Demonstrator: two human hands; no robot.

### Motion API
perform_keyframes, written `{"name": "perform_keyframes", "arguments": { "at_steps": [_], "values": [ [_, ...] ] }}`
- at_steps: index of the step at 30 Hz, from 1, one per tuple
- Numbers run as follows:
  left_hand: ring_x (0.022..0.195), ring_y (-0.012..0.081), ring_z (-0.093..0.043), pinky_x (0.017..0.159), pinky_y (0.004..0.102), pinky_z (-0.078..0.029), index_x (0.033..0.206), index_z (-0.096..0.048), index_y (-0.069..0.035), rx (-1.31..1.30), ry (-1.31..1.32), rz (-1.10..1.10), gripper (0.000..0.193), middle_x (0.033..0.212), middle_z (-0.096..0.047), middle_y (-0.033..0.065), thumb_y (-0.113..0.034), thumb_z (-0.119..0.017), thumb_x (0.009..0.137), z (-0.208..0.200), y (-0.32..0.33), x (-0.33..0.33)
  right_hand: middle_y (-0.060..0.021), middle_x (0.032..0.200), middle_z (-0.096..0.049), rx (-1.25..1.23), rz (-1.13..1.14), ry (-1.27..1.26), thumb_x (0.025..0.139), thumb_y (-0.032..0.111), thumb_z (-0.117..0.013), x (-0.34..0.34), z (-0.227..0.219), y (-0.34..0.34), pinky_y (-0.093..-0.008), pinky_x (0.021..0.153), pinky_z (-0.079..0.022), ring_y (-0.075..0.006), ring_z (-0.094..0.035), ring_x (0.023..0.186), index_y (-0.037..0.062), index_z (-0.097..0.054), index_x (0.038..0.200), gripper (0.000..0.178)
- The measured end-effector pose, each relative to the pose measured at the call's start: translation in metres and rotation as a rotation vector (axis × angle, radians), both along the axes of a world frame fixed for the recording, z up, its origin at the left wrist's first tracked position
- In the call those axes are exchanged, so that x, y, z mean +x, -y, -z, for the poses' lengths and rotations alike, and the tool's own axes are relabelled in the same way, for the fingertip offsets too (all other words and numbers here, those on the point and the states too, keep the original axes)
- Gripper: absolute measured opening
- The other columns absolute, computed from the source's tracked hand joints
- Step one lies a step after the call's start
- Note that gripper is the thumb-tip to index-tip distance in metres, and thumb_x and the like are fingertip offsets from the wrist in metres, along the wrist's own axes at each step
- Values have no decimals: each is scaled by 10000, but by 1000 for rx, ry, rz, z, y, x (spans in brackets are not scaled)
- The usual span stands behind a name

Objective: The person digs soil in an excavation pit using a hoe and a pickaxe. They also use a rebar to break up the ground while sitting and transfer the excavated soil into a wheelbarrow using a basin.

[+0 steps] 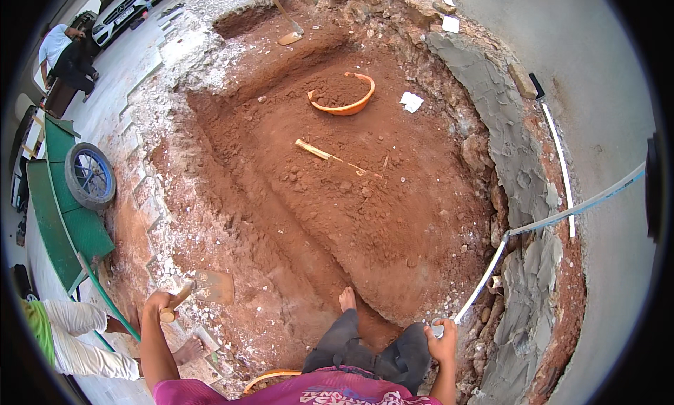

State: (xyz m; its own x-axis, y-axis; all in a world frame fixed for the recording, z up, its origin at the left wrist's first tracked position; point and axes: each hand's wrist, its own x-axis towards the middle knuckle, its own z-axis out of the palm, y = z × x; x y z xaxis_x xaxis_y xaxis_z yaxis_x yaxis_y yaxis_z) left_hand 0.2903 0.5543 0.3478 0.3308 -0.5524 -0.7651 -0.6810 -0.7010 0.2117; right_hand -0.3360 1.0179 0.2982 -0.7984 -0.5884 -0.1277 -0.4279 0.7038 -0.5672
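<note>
My left hand [156, 304] is closed round the wooden handle of a digging tool [215, 287], whose flat square blade is near the stony edge of the pit. In my right hand [442, 343] is a small clear, round-topped thing [437, 328]; its lower part is hidden by my fingers. A white pipe [481, 282] runs down to that hand, and I cannot tell whether they touch. My bare foot [347, 299] rests on the red soil [309, 215]. Part of an orange rim [270, 377] shows beside my shirt.
An orange basin [344, 108] with soil sits in the pit, near a wooden stick [312, 150]. Another long-handled tool [290, 37] lies far off. Rough cement [509, 124] lines the right wall. At left are a green wheelbarrow [63, 215] and a person in white trousers [91, 338].
</note>
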Motion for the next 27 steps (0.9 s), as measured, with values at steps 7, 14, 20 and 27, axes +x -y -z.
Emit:
{"name": "perform_keyframes", "arguments": {
  "at_steps": [7, 14, 20, 27],
  "values": [
    [469, 190, -546, 414, 271, -533, 1167, -380, 89, -1, -436, -659, 358, 758, -548, 186, -34, -538, 870, 25, -43, 38, -172, 954, -624, 3, 25, 183, 777, 195, -811, 16, 17, 20, -445, 848, -474, -366, -605, 954, 34, -587, 929, 315],
    [466, 147, -555, 431, 231, -560, 917, -536, -2, -114, -771, -1014, 102, 642, -542, 46, -90, -538, 866, 55, -36, 6, -196, 1051, -610, -42, -62, 248, 831, 285, -775, 4, 14, 58, -467, 942, -454, -403, -561, 1095, 52, -582, 1002, 347],
    [501, 197, -579, 435, 310, -507, 973, -587, 12, -135, -750, -693, 175, 651, -573, 59, -120, -544, 867, 75, -22, -82, -182, 1033, -611, -141, -10, 302, 849, 302, -753, 1, 29, 55, -481, 885, -466, -388, -571, 1060, 47, -559, 1017, 362],
    [522, 221, -602, 465, 346, -510, 997, -609, -1, -4, -365, 641, 207, 666, -600, 94, -152, -582, 858, -9, -112, -251, -165, 930, -633, -361, 269, 512, 859, 320, -746, 23, 55, 11, -473, 770, -481, -359, -632, 930, 43, -551, 969, 357]
  ]
}}
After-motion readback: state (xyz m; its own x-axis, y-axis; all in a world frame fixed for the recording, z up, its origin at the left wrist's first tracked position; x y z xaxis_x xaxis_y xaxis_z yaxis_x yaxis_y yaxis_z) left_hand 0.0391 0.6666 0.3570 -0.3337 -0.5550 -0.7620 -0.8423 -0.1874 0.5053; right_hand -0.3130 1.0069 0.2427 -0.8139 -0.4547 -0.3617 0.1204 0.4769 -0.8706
